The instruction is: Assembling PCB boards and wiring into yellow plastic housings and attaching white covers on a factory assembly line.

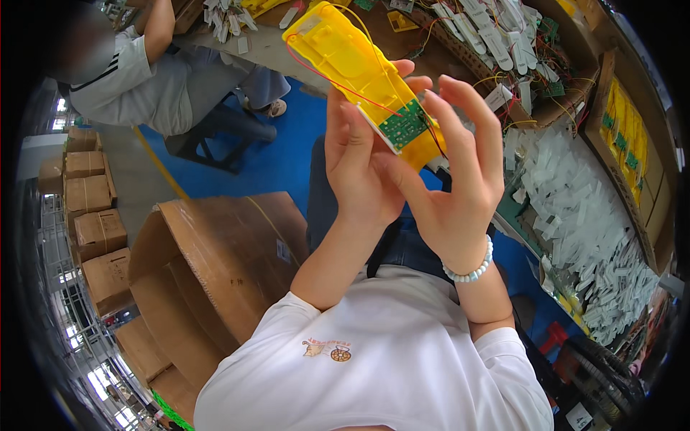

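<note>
A long yellow plastic shell (346, 54), its hollow side showing, is held up in front of me. In its lower half a green circuit board (404, 128) sits tilted, with a white strip along one edge; whether it is seated I cannot tell. Red and black thin wires run from the board. My left hand (363, 169) is closed round the shell from the left, thumb by the white strip, fingertips showing on the far side. My right hand (460, 169) has thumb and forefinger about the shell's lower end, other fingers raised and spread. A beaded bracelet (471, 269) circles my right wrist.
White strip-like parts (496, 36) and wires fill a box at the upper right. Below lie many translucent white pieces (575, 208). A tray holds yellow shells (624, 136) with boards. A large open carton (237, 244) stands at my left; another person (144, 86) sits beyond.
</note>
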`<act>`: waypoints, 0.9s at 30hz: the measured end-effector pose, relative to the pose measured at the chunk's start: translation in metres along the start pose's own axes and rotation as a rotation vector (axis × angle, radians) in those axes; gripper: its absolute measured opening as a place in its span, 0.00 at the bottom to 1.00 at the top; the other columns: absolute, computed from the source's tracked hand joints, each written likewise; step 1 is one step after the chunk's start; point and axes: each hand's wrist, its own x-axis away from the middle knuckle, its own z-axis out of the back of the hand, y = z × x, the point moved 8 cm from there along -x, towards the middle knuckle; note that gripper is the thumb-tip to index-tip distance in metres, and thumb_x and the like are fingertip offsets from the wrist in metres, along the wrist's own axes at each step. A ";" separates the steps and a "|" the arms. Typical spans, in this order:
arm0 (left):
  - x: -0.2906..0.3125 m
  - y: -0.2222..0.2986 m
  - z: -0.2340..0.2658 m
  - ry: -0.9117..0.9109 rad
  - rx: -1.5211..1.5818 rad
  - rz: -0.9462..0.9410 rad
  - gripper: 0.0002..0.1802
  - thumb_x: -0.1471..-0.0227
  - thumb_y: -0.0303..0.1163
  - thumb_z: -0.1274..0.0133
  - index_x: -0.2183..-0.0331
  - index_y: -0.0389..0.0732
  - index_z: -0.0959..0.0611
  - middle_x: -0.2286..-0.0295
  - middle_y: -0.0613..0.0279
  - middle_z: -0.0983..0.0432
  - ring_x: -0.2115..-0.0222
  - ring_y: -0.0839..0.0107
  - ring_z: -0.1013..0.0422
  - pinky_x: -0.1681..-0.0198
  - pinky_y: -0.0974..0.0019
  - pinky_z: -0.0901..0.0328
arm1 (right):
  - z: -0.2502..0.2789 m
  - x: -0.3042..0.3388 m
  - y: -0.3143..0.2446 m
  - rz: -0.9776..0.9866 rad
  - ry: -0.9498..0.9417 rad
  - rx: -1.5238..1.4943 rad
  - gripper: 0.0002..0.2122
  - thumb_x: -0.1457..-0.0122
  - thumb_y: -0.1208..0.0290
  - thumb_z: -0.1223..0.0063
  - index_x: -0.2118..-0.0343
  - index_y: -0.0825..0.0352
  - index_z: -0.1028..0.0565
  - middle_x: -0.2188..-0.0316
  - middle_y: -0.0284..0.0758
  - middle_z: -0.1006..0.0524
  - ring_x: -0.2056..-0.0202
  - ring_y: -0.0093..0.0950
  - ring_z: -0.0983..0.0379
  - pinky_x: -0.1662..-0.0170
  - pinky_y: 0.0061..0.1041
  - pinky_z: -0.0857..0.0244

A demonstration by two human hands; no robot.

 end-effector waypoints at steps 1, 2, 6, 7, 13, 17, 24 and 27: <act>0.002 0.002 -0.001 0.020 -0.009 -0.048 0.26 0.38 0.46 0.62 0.44 0.44 0.42 0.47 0.46 0.37 0.50 0.57 0.32 0.49 0.55 0.33 | 0.001 0.001 -0.001 0.010 0.020 0.023 0.23 0.62 0.74 0.32 0.59 0.72 0.25 0.56 0.42 0.28 0.56 0.40 0.30 0.60 0.31 0.30; 0.001 0.004 -0.001 0.033 -0.016 -0.094 0.26 0.38 0.46 0.61 0.44 0.43 0.42 0.47 0.46 0.38 0.50 0.56 0.32 0.49 0.55 0.33 | 0.003 0.001 -0.001 0.023 0.045 0.051 0.24 0.63 0.74 0.32 0.59 0.72 0.25 0.56 0.43 0.28 0.56 0.40 0.30 0.60 0.30 0.30; 0.003 0.005 -0.001 0.036 -0.038 -0.093 0.27 0.39 0.45 0.59 0.44 0.42 0.43 0.46 0.44 0.39 0.50 0.55 0.32 0.48 0.54 0.34 | 0.004 0.005 0.000 -0.022 0.020 -0.009 0.22 0.59 0.77 0.33 0.57 0.73 0.24 0.57 0.43 0.27 0.56 0.36 0.27 0.55 0.30 0.30; 0.001 0.007 -0.003 0.019 -0.037 -0.123 0.28 0.39 0.45 0.57 0.44 0.42 0.43 0.47 0.43 0.39 0.50 0.54 0.32 0.47 0.53 0.35 | 0.004 0.003 -0.001 0.031 0.058 -0.023 0.22 0.59 0.77 0.34 0.57 0.73 0.23 0.60 0.42 0.26 0.57 0.37 0.27 0.56 0.30 0.30; 0.002 -0.003 -0.022 -0.024 -0.050 -0.209 0.34 0.44 0.48 0.51 0.44 0.41 0.43 0.47 0.40 0.40 0.50 0.51 0.32 0.46 0.49 0.36 | 0.028 0.000 0.000 0.065 0.092 0.014 0.21 0.61 0.76 0.33 0.60 0.73 0.24 0.64 0.42 0.27 0.63 0.40 0.28 0.63 0.31 0.31; 0.009 -0.010 -0.022 0.014 -0.178 -0.211 0.36 0.46 0.49 0.48 0.45 0.38 0.40 0.47 0.40 0.40 0.50 0.50 0.32 0.45 0.46 0.38 | 0.037 0.005 0.008 0.011 0.055 -0.004 0.21 0.59 0.75 0.33 0.59 0.72 0.25 0.63 0.42 0.26 0.64 0.37 0.27 0.62 0.29 0.30; 0.019 -0.061 -0.076 -0.319 -0.385 -0.039 0.33 0.40 0.35 0.54 0.39 0.36 0.46 0.46 0.37 0.39 0.46 0.51 0.37 0.41 0.51 0.45 | 0.141 0.015 0.039 -0.120 0.221 0.465 0.19 0.60 0.74 0.32 0.62 0.68 0.24 0.68 0.37 0.25 0.69 0.31 0.26 0.66 0.25 0.31; 0.028 -0.041 -0.055 -0.398 -0.535 -0.157 0.28 0.40 0.34 0.54 0.42 0.34 0.40 0.52 0.40 0.31 0.51 0.57 0.32 0.44 0.57 0.41 | 0.225 0.007 0.059 -0.169 0.347 0.834 0.14 0.52 0.70 0.35 0.63 0.68 0.23 0.69 0.35 0.25 0.71 0.26 0.27 0.66 0.23 0.34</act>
